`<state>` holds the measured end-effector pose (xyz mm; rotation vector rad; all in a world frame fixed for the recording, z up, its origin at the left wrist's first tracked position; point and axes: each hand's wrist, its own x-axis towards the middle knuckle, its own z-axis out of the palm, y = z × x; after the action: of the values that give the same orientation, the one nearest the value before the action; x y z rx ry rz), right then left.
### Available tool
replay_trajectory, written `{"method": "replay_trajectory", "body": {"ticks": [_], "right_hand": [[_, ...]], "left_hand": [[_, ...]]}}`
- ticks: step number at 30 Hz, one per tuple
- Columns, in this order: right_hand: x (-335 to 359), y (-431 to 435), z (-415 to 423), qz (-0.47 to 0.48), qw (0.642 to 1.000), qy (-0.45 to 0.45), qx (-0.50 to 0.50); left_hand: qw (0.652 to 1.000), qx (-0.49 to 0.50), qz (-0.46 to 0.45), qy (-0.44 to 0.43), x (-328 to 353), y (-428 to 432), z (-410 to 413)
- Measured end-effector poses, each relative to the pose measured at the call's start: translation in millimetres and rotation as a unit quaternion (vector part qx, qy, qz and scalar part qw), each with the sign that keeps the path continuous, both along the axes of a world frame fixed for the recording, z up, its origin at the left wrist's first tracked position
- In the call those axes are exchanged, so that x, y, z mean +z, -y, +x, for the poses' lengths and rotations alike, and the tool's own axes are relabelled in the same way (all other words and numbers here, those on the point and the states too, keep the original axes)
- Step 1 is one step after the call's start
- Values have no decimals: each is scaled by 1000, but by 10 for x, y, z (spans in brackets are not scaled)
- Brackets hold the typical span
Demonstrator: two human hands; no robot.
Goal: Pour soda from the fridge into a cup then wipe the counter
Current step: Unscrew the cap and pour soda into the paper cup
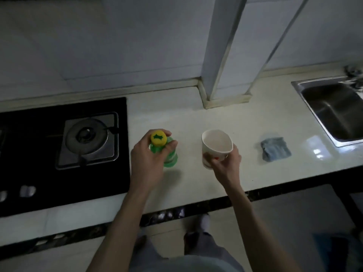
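A green soda bottle (171, 158) with a yellow cap (158, 139) stands upright on the pale counter (176, 118). My left hand (147, 154) grips the bottle at its neck, with fingers curled round the cap. To its right, my right hand (225, 160) holds a white paper cup (216, 146) by its lower side, squeezing the rim slightly out of round. The cup looks empty inside. A folded blue-grey cloth (276, 149) lies on the counter to the right of the cup.
A black gas hob (39, 154) with a burner (87, 135) fills the left of the counter. A steel sink (334, 110) is set in at the far right. A white tiled column (225, 55) rises at the back. The counter's dark front edge (196, 211) runs below my arms.
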<state>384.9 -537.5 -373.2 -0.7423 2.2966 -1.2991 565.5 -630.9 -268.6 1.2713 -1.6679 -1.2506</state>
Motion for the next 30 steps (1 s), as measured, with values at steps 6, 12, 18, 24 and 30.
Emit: {"method": "replay_trajectory", "body": {"ticks": [6, 12, 18, 24, 30], "right_hand": [[-281, 124, -731, 7, 997, 59, -42], [-486, 192, -939, -10, 998, 53, -41], [-690, 140, -883, -1, 996, 76, -39], [-729, 106, -805, 18, 998, 47, -31], [-154, -131, -642, -15, 971, -61, -230]], "left_hand": [[996, 79, 50, -15, 100, -215, -414], [994, 100, 50, 16, 119, -325, -603], [993, 101, 61, 12, 73, -357, -605], [996, 68, 60, 11, 48, -290, -520], [999, 16, 35, -8, 47, -121, -363]]}}
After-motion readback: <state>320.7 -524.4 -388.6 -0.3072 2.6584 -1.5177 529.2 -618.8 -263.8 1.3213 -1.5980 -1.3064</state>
